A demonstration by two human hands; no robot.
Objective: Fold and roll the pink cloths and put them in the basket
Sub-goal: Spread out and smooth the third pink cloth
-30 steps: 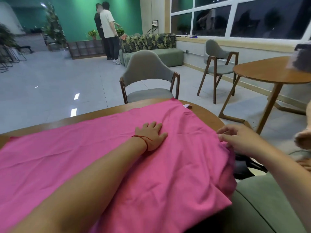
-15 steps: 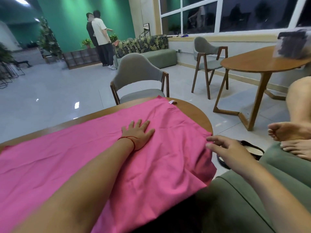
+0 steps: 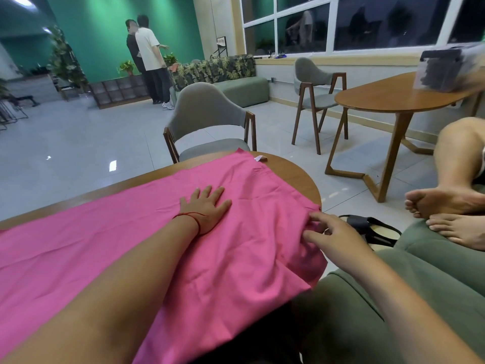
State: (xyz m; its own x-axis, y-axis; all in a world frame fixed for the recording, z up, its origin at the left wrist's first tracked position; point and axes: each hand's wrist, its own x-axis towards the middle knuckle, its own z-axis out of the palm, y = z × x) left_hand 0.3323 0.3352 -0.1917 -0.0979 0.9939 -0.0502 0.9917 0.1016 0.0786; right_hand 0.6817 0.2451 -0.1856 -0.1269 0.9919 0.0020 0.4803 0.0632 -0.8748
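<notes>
The left hand (image 3: 207, 208) lies flat with fingers spread on the large pink cloth (image 3: 78, 245), which stretches beneath it across the round wooden counter (image 3: 288, 173). The right hand (image 3: 334, 233), fingers loosely extended, touches the cloth's right edge at the counter's rim.

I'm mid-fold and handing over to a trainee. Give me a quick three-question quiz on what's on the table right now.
1. True or false: the left hand lies flat on the pink cloth.
2. Which part of the cloth does the right hand touch? A: the left end. B: the right edge. C: the far edge.
3. Fill in: the white tag lies on the table at the cloth's ___ right corner.

Key: 1 true; 2 B; 3 far.
</notes>
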